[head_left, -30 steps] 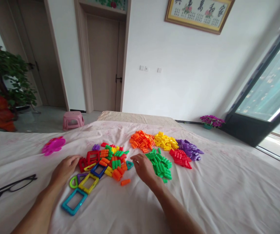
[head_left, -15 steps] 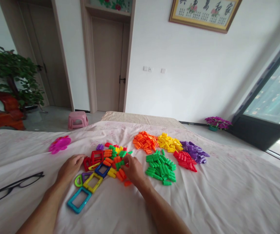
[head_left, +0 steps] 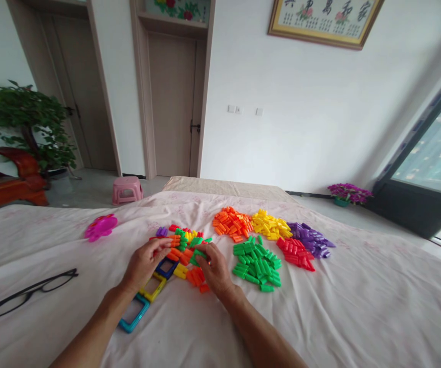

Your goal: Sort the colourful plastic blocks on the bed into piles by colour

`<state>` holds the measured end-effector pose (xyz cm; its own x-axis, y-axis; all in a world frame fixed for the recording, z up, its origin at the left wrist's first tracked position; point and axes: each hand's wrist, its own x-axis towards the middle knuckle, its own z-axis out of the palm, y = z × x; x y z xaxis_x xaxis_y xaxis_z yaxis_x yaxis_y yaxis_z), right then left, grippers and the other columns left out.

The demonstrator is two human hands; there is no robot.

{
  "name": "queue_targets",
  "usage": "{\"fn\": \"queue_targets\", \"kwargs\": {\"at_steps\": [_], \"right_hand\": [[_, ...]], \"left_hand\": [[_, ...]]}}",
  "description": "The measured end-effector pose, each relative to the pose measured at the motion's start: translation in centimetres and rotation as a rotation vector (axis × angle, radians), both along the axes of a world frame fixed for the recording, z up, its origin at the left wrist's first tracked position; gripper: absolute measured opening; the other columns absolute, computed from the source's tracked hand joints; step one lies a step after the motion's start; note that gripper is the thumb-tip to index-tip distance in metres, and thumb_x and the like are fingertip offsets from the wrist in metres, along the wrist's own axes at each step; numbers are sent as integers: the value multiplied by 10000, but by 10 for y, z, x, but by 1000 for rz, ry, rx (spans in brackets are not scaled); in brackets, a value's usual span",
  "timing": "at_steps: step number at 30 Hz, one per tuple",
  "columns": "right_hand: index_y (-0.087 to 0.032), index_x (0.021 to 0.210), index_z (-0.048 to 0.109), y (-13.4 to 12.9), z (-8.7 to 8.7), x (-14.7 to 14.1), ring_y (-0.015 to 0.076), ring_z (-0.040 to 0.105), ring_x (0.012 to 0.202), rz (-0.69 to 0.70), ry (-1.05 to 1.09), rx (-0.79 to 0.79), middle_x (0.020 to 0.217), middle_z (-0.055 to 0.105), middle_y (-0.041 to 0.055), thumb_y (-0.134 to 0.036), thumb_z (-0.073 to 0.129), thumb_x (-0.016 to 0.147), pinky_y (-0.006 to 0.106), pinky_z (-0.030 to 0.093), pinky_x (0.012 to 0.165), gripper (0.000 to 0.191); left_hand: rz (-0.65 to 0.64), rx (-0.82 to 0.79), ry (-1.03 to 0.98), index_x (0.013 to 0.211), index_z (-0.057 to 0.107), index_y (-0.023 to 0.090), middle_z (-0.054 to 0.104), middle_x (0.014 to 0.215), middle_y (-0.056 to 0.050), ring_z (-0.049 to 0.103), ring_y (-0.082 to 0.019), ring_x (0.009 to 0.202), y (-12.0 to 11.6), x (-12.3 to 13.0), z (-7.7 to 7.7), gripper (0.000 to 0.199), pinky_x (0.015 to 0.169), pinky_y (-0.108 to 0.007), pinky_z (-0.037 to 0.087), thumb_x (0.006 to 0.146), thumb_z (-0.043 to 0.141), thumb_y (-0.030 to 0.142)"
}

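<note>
My right hand [head_left: 216, 268] pinches a green plastic building piece [head_left: 196, 257] between thumb and fingers, just above the mixed pile. My left hand [head_left: 146, 260] reaches over the magnetic frames, its thumb and fingers slightly apart, with the fingertips at an orange building piece [head_left: 175, 240]. Between the hands lie more orange pieces [head_left: 184, 255] and a yellow piece [head_left: 181, 271]. Under my left hand and wrist are a dark blue square frame [head_left: 167, 266], a yellow one [head_left: 155, 294] and a turquoise one [head_left: 138, 319], partly hidden.
Sorted piles of orange [head_left: 232, 223], yellow [head_left: 270, 225], purple [head_left: 308, 239], red [head_left: 296, 254] and green pieces [head_left: 258, 266] lie to the right. At left are black glasses [head_left: 30, 294] and a magenta toy [head_left: 101, 228] on the rumpled cloth [head_left: 339, 312].
My left hand has moved right, from beside the red frames to the orange pieces, covering several frames. My right hand now has a green piece between its fingertips. The view has shifted slightly.
</note>
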<state>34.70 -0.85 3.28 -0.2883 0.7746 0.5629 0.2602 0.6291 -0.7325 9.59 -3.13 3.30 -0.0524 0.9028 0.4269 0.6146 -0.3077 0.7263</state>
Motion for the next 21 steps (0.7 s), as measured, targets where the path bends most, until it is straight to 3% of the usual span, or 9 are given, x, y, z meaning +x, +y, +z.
{"fn": "queue_targets", "kwargs": {"at_steps": [3, 7, 11, 16, 21], "right_hand": [[-229, 1107, 710, -6, 3, -4, 167, 614, 857, 24, 18, 1, 954, 650, 49, -220, 580, 914, 271, 499, 774, 233], [-223, 1095, 717, -4, 5, -2, 173, 618, 860, 39, 6, -9, 953, 660, 56, -246, 578, 914, 277, 506, 773, 229], [-207, 1080, 723, 13, 11, 14, 186, 627, 854, -104, -32, -22, 941, 683, 66, -298, 557, 914, 301, 515, 789, 252], [-185, 1122, 729, 41, 36, 61, 210, 659, 956, -297, -172, -53, 1050, 730, 82, -289, 519, 902, 334, 507, 881, 321], [-176, 978, 773, 51, 59, 121, 204, 680, 881, -433, -464, -183, 919, 756, 53, -230, 496, 874, 282, 486, 814, 301]], "left_hand": [[-110, -40, 25, 1141, 741, 253, 768, 1113, -68, 705, -232, 998, -1, 32, 4, 387, 922, -355, 551, 870, 618, 501], [-66, -86, -38, 1043, 746, 238, 784, 1010, -48, 722, -222, 927, -1, 42, -1, 340, 848, -329, 569, 884, 592, 496], [25, -71, -40, 1023, 741, 235, 785, 1026, -49, 721, -228, 972, -3, 37, -3, 349, 899, -339, 553, 889, 569, 507], [-2, 70, 70, 1112, 726, 240, 751, 1151, -73, 662, -238, 1126, -2, 33, 1, 359, 1012, -368, 503, 900, 564, 482], [195, 92, 69, 1143, 698, 216, 717, 1228, -71, 644, -226, 1147, 3, -6, 2, 429, 1038, -335, 472, 962, 412, 480]]}}
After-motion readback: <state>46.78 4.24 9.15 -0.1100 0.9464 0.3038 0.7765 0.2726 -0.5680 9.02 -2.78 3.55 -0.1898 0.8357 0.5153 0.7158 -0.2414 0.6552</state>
